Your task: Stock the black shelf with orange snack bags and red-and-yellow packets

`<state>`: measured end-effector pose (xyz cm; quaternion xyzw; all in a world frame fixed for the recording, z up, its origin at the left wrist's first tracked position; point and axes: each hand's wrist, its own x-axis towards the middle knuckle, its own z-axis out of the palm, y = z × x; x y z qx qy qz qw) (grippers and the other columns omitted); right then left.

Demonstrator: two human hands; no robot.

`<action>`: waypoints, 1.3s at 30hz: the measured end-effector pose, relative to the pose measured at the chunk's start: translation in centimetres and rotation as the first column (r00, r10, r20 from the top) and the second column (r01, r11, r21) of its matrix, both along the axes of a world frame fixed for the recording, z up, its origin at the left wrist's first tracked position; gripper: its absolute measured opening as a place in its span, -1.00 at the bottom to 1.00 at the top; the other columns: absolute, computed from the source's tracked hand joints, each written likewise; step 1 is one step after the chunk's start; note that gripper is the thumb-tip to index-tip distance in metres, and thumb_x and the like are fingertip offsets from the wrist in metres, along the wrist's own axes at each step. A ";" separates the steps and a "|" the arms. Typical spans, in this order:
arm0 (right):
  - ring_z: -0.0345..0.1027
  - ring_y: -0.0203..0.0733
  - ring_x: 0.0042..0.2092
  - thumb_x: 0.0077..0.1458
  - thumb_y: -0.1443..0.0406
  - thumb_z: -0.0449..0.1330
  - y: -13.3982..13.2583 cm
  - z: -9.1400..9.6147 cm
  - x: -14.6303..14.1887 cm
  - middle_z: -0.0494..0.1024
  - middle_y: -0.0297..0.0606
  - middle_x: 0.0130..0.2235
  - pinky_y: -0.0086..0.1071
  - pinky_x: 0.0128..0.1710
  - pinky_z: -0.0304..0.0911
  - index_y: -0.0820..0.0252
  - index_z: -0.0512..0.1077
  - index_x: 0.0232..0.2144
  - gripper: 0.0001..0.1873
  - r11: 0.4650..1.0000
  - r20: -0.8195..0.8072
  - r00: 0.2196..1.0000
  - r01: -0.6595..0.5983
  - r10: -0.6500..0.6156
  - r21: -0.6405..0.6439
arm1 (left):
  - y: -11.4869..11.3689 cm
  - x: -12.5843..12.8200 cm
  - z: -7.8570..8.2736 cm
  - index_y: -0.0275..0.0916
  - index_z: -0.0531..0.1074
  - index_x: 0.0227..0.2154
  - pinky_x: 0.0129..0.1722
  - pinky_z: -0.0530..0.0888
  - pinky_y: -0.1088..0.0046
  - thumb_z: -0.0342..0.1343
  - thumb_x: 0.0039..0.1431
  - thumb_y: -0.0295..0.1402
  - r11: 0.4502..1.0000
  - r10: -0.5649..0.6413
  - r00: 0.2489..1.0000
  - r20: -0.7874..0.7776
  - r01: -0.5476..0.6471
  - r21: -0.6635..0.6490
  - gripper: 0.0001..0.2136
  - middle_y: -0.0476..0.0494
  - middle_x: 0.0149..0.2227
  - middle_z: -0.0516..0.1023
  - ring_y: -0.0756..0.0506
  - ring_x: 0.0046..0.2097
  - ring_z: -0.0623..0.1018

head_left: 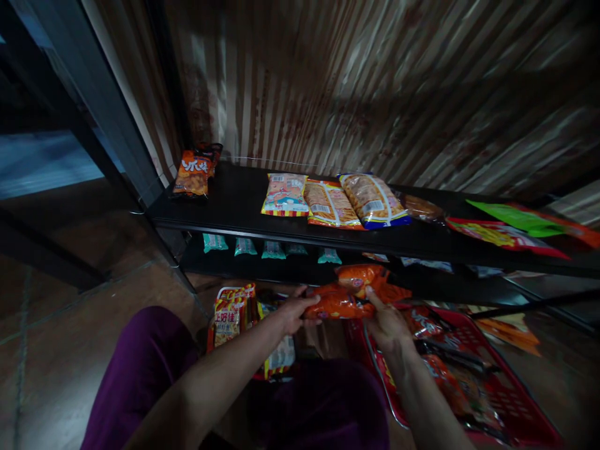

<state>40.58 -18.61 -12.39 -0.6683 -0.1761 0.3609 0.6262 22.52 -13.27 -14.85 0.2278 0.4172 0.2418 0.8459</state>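
My left hand (291, 310) and my right hand (387, 324) both grip a bundle of orange snack packets (349, 294) in front of a low black shelf (234, 212). The left fingers close on the bundle's left end, the right thumb and fingers on its right end. Below the hands sits a red shopping basket (510, 400) holding more packets. A second red basket (237, 312) with yellow and red packets stands to the left, by my knee.
On the shelf top lie an orange bag (193, 174) at the left, three snack bags (330, 200) in the middle, and red and green packs (506, 231) at the right. Teal packets (272, 249) line the lower shelf. Striped wall behind; brown floor left.
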 end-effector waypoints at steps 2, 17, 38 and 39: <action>0.53 -0.11 -0.32 -0.33 0.17 0.44 0.3 -0.8 -3.9 0.62 -0.30 -0.37 -0.32 -0.38 0.46 0.17 0.49 -0.34 -0.57 0.999 -0.198 0.980 -0.002 0.011 0.043 | 0.0 -3.4 0.0 -0.15 0.22 0.10 -0.54 0.48 0.51 0.33 -0.08 -0.31 0.998 0.059 0.993 -0.106 -0.056 0.029 -0.35 -0.21 -0.09 0.50 -0.01 -0.42 0.55; 0.52 -0.15 -0.35 -0.38 0.21 0.44 0.5 -2.0 -18.8 0.63 -0.30 -0.39 -0.33 -0.30 0.41 0.19 0.48 -0.37 -0.58 0.987 -0.376 0.912 -0.148 0.161 0.064 | -3.8 -24.1 2.5 -0.23 0.41 0.03 -0.65 0.29 0.65 0.30 -0.12 -0.37 0.829 0.507 0.809 -0.298 -0.363 0.425 -0.45 0.01 -0.39 0.54 0.12 -0.58 0.37; 0.34 0.13 0.08 0.20 -0.04 -0.09 0.6 -6.5 -20.7 0.42 0.13 0.09 -0.16 -0.02 0.20 0.35 -0.17 0.32 -0.17 0.509 0.446 0.251 -0.331 0.859 -0.795 | -1.3 -20.3 -4.3 -0.24 0.35 -0.27 -0.64 0.32 0.68 0.28 0.00 -0.46 0.740 0.646 0.747 -0.155 -0.663 -0.111 -0.74 0.06 -0.49 0.48 0.09 -0.57 0.48; 0.36 0.12 0.07 0.20 -0.03 -0.07 0.5 -6.8 -20.6 0.44 0.13 0.06 -0.17 -0.03 0.20 0.36 -0.20 0.32 -0.15 0.497 0.428 0.259 -0.340 0.866 -0.798 | -1.2 -20.2 -4.4 -0.24 0.35 -0.29 -0.64 0.32 0.68 0.28 -0.01 -0.47 0.736 0.648 0.745 -0.156 -0.666 -0.122 -0.75 0.06 -0.49 0.49 0.08 -0.57 0.48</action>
